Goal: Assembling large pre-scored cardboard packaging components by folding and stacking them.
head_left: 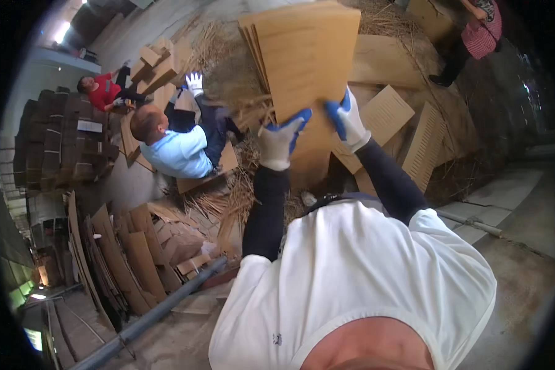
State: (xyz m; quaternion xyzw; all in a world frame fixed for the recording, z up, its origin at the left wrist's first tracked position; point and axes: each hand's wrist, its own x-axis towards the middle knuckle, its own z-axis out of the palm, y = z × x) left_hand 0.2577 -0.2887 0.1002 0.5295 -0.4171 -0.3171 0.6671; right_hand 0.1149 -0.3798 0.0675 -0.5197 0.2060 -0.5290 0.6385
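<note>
Both my hands wear white gloves with blue palms. Between them I hold up a stack of brown cardboard sheets (308, 58), its layers fanning slightly apart along the left edge. My left hand (283, 139) grips the stack's lower left side, with the thumb over the near face. At the lower right side, my right hand (348, 119) closes on the same stack. Below and to the right of it lie slotted cardboard sheets (385, 114), overlapping one another. Another slotted piece (424, 145) leans beside them. Motion blurs the stack's lower part.
A person in light blue (179, 151) sits at the left near cardboard pieces; another in red (105, 91) is farther back. Someone stands at the far right (475, 40). Cardboard strips (228, 203) litter the floor. A metal pipe (160, 311) runs at lower left, beside upright sheets (145, 253).
</note>
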